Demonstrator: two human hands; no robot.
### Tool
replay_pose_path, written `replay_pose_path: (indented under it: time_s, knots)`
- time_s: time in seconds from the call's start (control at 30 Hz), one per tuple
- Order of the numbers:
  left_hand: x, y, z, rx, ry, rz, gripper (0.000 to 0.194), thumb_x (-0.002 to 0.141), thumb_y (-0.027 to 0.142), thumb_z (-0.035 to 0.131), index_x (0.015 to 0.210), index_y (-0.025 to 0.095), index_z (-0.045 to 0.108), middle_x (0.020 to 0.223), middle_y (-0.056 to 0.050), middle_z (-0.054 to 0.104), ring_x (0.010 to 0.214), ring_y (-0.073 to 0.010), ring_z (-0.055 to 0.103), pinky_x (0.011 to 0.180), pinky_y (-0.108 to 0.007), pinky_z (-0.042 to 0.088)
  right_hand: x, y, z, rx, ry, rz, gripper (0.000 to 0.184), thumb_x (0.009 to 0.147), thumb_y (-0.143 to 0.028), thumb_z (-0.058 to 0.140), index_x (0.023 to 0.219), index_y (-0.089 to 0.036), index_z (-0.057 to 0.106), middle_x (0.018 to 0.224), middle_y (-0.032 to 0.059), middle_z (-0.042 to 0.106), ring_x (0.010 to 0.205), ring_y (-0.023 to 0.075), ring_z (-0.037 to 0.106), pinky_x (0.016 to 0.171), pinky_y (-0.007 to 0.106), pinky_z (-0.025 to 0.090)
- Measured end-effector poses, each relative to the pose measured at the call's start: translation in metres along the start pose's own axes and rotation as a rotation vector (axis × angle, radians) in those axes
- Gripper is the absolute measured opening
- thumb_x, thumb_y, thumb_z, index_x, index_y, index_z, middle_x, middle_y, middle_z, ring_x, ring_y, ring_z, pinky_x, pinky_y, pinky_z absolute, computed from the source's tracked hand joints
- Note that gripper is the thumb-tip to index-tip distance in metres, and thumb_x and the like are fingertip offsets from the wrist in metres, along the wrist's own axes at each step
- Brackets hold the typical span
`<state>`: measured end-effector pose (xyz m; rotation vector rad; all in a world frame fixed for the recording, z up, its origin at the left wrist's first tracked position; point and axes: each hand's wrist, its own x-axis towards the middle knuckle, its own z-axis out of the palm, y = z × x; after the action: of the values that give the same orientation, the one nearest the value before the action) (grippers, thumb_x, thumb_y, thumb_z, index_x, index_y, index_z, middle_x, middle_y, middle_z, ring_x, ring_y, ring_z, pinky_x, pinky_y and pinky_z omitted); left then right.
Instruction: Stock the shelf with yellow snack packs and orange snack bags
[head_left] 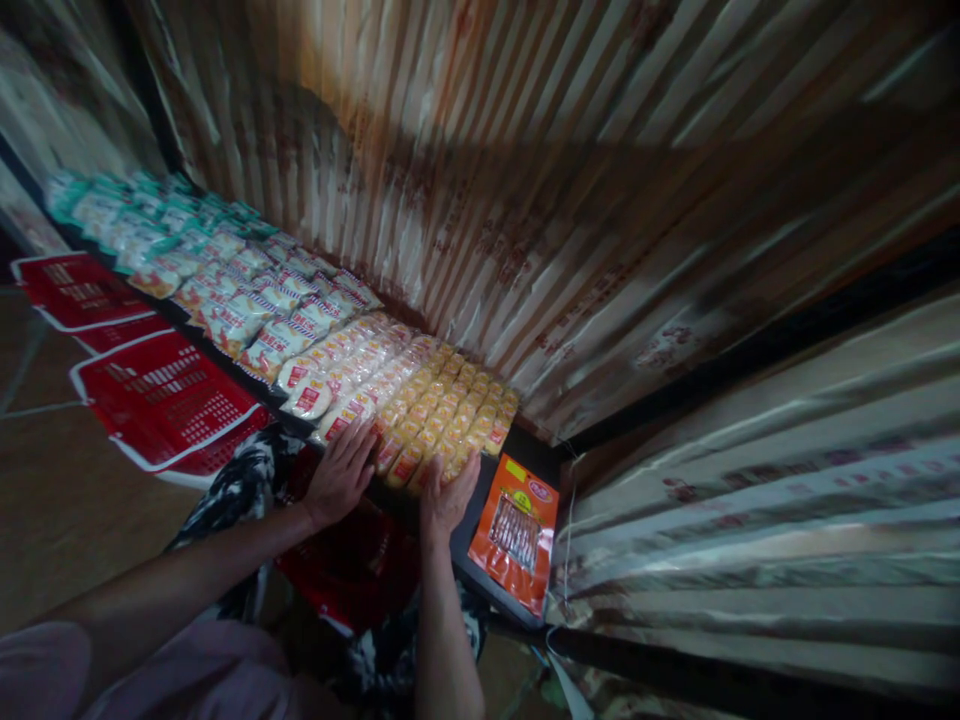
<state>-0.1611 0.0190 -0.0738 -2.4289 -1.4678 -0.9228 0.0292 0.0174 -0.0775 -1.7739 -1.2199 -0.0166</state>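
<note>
Rows of small yellow wrapped snack packets (431,410) lie in a tight block on a dark narrow shelf (536,455). My left hand (343,475) rests flat at the front edge, on the border between these and the white round wrapped packets (330,385). At the near right corner of the yellow block, my right hand (448,497) touches the packets with its fingers extended. Neither hand grips anything. An orange flat package (517,530) with a picture of thin sticks lies just right of my right hand.
Larger white packets (262,320) and green-topped packets (142,220) continue along the shelf to the left. Red plastic baskets (176,395) stand on the floor at left, and another red basket (349,575) is between my legs. Pleated printed sheeting (465,200) hangs behind the shelf.
</note>
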Motion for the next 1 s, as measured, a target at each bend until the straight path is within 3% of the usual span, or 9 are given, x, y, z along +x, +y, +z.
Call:
replay_pose_path:
  time_s: [0.17,0.37,0.6,0.7,0.83,1.0]
  knots:
    - [-0.008,0.008,0.004,0.035,0.025,-0.010,0.043,0.090,0.031,0.048,0.125,0.007,0.053,0.147,-0.021,0.035,0.143,-0.0313,0.017,0.113,-0.051,0.026,0.000,0.001,0.001,0.018,-0.001,0.009,0.080,0.088,-0.061,0.037,0.140,-0.001,0.034,0.141,0.0286,0.038,0.135,0.0326,0.034,0.105,0.052,0.034]
    - [0.001,0.013,0.005,0.012,0.031,-0.080,0.030,0.090,0.030,0.046,0.111,0.012,0.060,0.146,-0.018,0.039,0.142,-0.0303,0.021,0.110,-0.053,0.031,0.001,0.004,0.003,0.008,-0.001,-0.006,0.079,0.088,-0.061,0.036,0.142,-0.003,0.032,0.142,0.0278,0.037,0.135,0.0325,0.033,0.104,0.053,0.035]
    - [0.004,0.007,0.012,0.011,0.050,-0.057,0.045,0.090,0.029,0.047,0.131,0.010,0.047,0.141,-0.016,0.046,0.138,-0.0278,0.031,0.111,-0.049,0.032,0.000,0.007,0.005,0.003,0.007,0.000,0.078,0.088,-0.061,0.037,0.142,-0.004,0.033,0.142,0.0273,0.038,0.135,0.0328,0.033,0.103,0.053,0.035]
    - [0.008,0.004,0.013,0.004,0.046,-0.022,0.043,0.091,0.027,0.046,0.131,0.012,0.047,0.140,-0.013,0.049,0.136,-0.0267,0.036,0.111,-0.047,0.033,0.000,0.004,0.003,0.015,0.007,0.002,0.080,0.088,-0.061,0.036,0.141,-0.001,0.034,0.141,0.0281,0.039,0.135,0.0328,0.033,0.104,0.052,0.035]
    - [0.010,0.004,0.016,-0.020,0.053,-0.020,0.040,0.092,0.026,0.045,0.130,0.015,0.048,0.138,-0.012,0.050,0.136,-0.0262,0.036,0.110,-0.047,0.034,0.001,0.000,0.001,0.013,0.001,0.007,0.079,0.088,-0.062,0.035,0.141,-0.003,0.033,0.141,0.0274,0.040,0.135,0.0325,0.034,0.104,0.053,0.035]
    - [0.007,0.009,0.019,-0.054,0.080,-0.047,0.047,0.092,0.024,0.044,0.136,0.011,0.039,0.141,-0.016,0.046,0.139,-0.0259,0.030,0.111,-0.047,0.034,0.001,0.000,0.000,0.008,0.008,-0.003,0.078,0.088,-0.061,0.037,0.141,-0.003,0.033,0.142,0.0271,0.039,0.135,0.0326,0.034,0.104,0.052,0.035]
